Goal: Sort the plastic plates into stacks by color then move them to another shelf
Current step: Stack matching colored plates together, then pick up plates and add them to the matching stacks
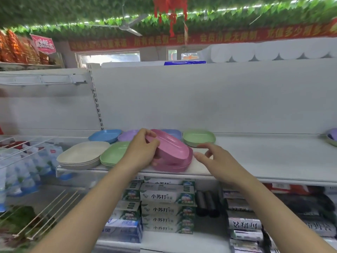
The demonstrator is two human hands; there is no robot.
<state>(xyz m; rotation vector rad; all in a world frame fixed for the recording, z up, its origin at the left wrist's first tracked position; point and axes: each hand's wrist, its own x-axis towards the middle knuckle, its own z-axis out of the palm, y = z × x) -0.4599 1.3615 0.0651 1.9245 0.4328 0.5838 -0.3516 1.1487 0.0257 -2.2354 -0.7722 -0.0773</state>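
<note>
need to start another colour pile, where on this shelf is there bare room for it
Bare shelf runs from the right hand and the green stack to the purple plates at the far right. Left of the pink stack, held by the left hand, plates crowd the shelf.

Matt, smooth plastic pink plates (171, 152) rest on a white painted metal shelf (255, 161).

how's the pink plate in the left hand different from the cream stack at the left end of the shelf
The pink plate is tilted, gripped by the left hand above other pink plates; the cream stack lies flat, untouched. The pink plate is a single plate; the cream stack holds several nested plates. Colours differ: pink against cream. Both are rounded-rectangle plastic plates over the same white shelf.
</note>
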